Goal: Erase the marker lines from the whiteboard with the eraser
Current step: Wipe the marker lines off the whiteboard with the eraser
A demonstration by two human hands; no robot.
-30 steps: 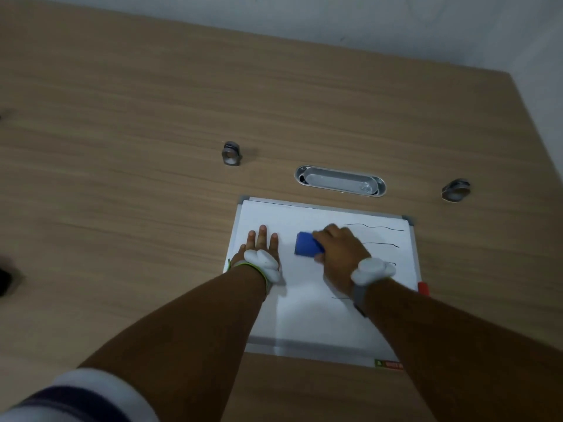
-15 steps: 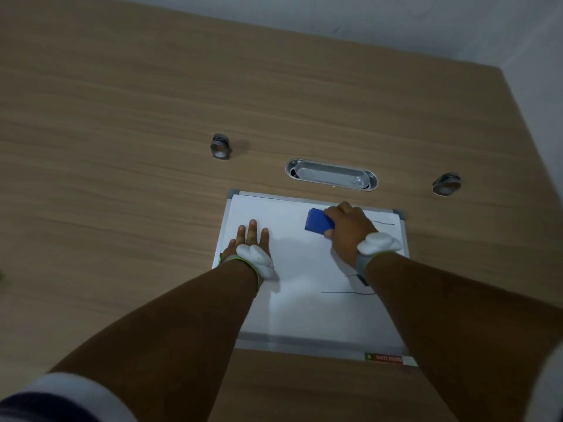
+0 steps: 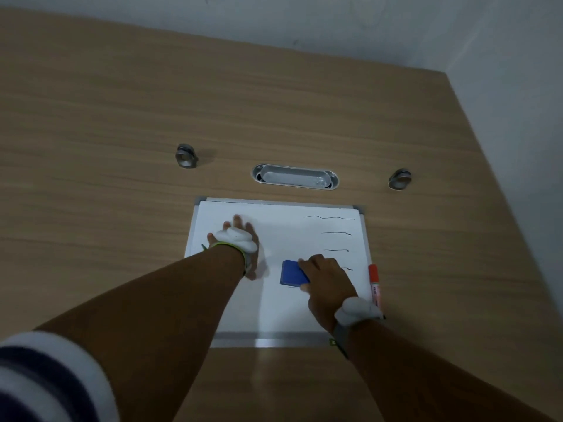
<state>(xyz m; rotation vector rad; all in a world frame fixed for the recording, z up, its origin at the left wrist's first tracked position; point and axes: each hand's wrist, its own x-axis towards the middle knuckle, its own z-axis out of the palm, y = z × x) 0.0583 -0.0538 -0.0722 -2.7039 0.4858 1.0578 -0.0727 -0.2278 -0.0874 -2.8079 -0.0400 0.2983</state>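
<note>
Fingers of my right hand clamp the blue eraser low on the whiteboard at centre frame — left hand spread flat, pinning its upper left. Best to press evenly and sweep right across the marker lines.

Both forearms are bare from the elbow down. The left hand carries a lumpy white rounded device strapped across its back, with a thin yellow-green band circling the wrist just behind it. The right hand wears a similar pale, rounded device at the wrist, fastened by a grey strap. At the lower left corner, a sleeve cuff striped in white and dark navy shows, blurred.
</note>
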